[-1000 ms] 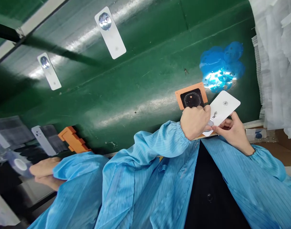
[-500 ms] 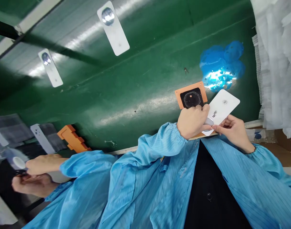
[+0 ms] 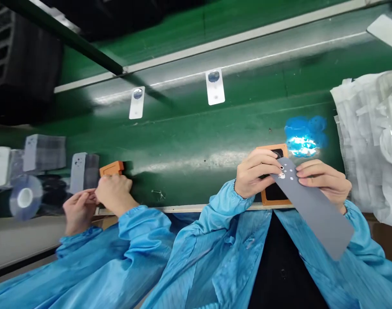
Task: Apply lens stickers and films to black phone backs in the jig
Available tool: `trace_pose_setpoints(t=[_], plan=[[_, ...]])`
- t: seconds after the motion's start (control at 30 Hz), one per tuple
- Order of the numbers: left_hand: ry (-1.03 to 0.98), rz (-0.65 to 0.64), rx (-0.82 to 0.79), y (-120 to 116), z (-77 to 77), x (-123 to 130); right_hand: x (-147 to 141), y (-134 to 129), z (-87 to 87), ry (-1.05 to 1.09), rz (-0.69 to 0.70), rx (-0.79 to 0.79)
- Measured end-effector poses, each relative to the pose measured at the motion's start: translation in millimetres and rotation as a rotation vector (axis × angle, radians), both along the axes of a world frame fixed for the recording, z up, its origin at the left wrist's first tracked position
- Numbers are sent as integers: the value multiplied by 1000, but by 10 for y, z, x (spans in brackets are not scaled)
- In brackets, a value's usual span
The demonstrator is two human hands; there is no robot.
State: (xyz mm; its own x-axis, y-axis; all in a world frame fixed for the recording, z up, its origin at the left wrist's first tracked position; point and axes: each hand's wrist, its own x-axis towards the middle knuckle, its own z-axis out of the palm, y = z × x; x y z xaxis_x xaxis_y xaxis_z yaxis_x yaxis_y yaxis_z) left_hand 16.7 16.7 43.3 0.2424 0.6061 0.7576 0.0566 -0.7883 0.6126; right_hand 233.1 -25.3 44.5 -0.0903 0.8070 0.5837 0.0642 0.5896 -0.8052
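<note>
A thin grey rectangular panel point(image 3: 316, 210) with several small holes at its upper end is held between my two hands, tilted down toward the right over my blue sleeve. My left hand point(image 3: 255, 171) pinches the holed corner, fingertips beside the holes. My right hand point(image 3: 326, 182) grips the upper right edge, its thumb hidden behind the panel. Under my left hand and the panel's top lies an orange frame fixture point(image 3: 273, 148) with a black centre, partly covered.
Blue round films point(image 3: 303, 135) lie beyond my hands, with white sheet material point(image 3: 360, 141) stacked at right. Two white panels point(image 3: 215, 88) with shiny circles lie on the green surface point(image 3: 183, 133). At left a co-worker's hands point(image 3: 114, 189) work near an orange block point(image 3: 111, 168) and a tape roll point(image 3: 24, 198).
A white panel face with small print showed in my hands before; now a grey holed face shows. My view has shifted. The co-worker's hands have moved toward the orange block.
</note>
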Motion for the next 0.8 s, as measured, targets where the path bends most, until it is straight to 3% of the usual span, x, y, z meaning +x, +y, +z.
trace_pose_setpoints(t=[0.2,0.3,0.43,0.57,0.67,0.8], plan=[[-46,-29,65,75,71,-156,21,49,94,-16,129,108],[40,-60,52,61,100,-204,68,27,132,-10,160,19],[253,-132,-114,43,152,-249,71,15,194,-16,138,-115],[239,-165,-126,12,212,-237,13,52,172,-13,66,-263],[155,-91,-225,-53,137,-144,-53,54,35,-14,-61,-393],[73,106,-621,25,-153,16,-168,212,-215,-15,-170,-540]])
